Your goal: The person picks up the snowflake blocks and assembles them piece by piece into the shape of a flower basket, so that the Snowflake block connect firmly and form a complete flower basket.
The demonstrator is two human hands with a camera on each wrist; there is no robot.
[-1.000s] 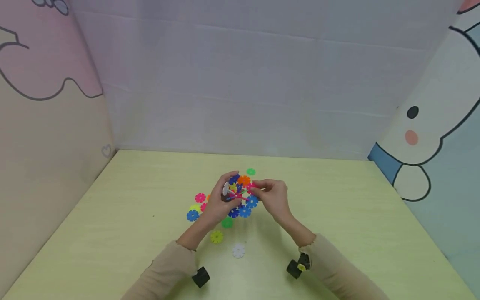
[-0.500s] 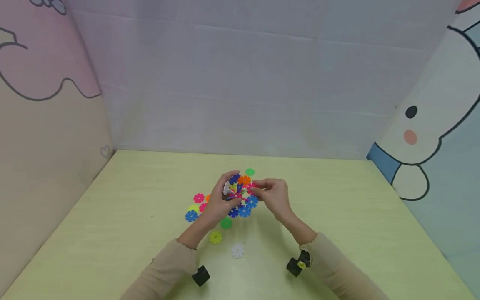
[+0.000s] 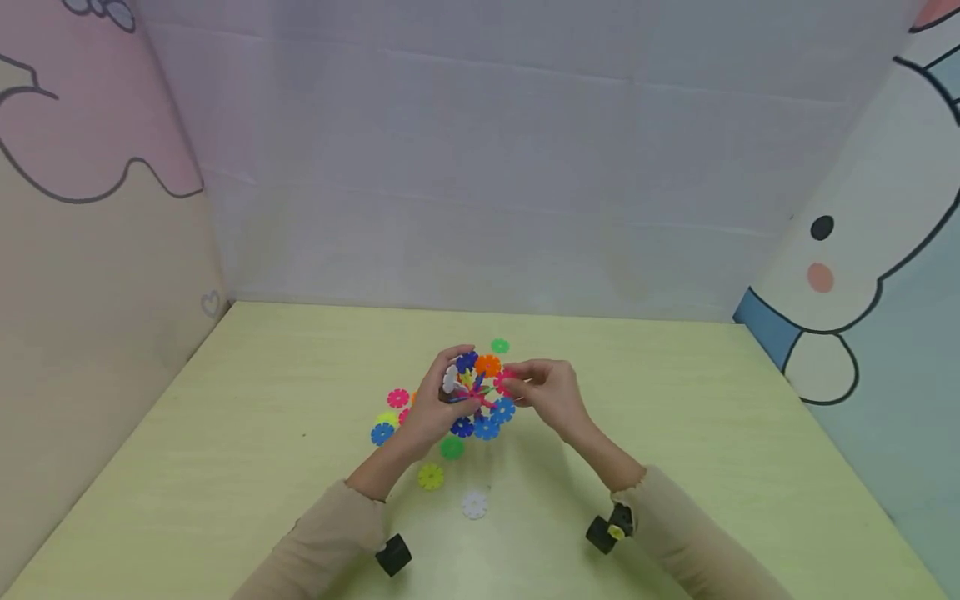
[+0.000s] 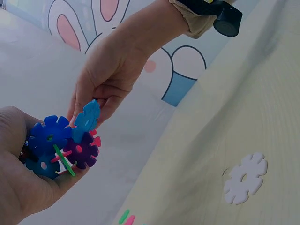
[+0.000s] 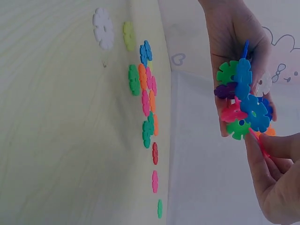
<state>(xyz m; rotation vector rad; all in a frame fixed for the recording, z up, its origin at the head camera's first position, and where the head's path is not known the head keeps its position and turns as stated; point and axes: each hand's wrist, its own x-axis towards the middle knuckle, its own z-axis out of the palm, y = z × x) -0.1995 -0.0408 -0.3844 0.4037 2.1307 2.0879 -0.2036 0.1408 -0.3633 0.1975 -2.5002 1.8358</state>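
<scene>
A cluster of interlocking snowflake discs [image 3: 486,428], in blue, orange, white, pink and other colours, is held above the table. My left hand [image 3: 427,417] grips it from the left, thumb in front and fingers behind. At its right side my right hand [image 3: 553,393] pinches a pink snowflake disc [image 3: 504,382] between thumb and fingers. The right wrist view shows this pink disc edge-on, touching the cluster beside a green disc [image 5: 238,130]. In the left wrist view, blue discs [image 4: 50,133] and a purple disc [image 4: 80,150] face the camera; the pinched disc is mostly hidden there.
Several loose discs lie on the pale wooden table [image 3: 225,467]. A white disc [image 3: 475,505] and a yellow disc [image 3: 431,477] are nearest me. A green disc [image 3: 500,345] lies beyond the hands. A pale cloth wall [image 3: 480,183] stands behind the table.
The cluster has tilted slightly and shifted a little left and down with my left hand. My right wrist has moved slightly right, its fingers still on the pink disc.
</scene>
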